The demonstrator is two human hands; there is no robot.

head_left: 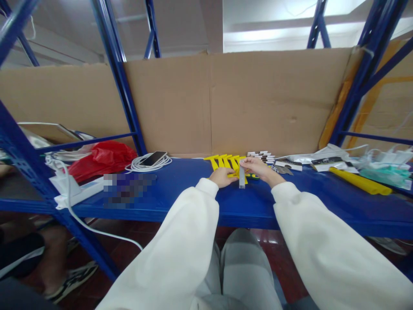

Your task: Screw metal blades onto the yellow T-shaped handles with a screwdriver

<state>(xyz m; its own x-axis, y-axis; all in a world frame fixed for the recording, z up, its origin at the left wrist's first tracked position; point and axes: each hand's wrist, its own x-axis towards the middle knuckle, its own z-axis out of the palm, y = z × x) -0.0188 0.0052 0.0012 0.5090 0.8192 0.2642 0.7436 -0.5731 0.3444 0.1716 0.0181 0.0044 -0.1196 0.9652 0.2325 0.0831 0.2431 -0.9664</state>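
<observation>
My right hand [257,167] pinches the top of a narrow, clear-grey plastic strip or sleeve [241,180], which hangs upright just above the blue shelf. Close on its left, my left hand [222,177] is closed, with its fingertips at a yellow, flat-bladed tool that my fingers partly cover. Behind both hands lies a row of several yellow scraper-like tools [222,160]. Beneath my right hand a green-and-black handle [253,176] shows in part. Small white-and-black pieces [260,155] and metal blade-like parts [282,169] lie just beyond and right of that hand.
A phone [154,159] rests on a coiled white cable [135,163] at the left, near a red plastic bag [103,159]. Rightward lies a yellow roll [359,181]. Cardboard [258,99] backs the blue shelf [187,189]. Another person's leg [53,258] shows at lower left.
</observation>
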